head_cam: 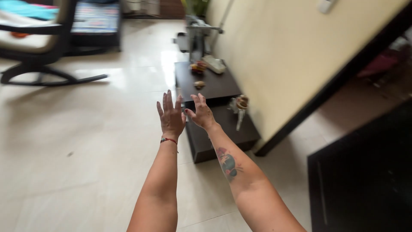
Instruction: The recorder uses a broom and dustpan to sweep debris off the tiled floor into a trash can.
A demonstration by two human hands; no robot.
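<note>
Head view, left hand (171,115) and right hand (201,113) raised side by side, fingers spread, holding nothing, low dark table (214,86) just beyond at one o'clock, rocking chair (38,43) at ten o'clock.

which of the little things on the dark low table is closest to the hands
The pale bottle-like item with a brownish top, just right of the right hand. The small round piece and the red clutter sit farther up the dark table.

rocking chair (38,47) | cream wall (292,56) | dark mat (365,180) | tiled floor (86,150)
</note>
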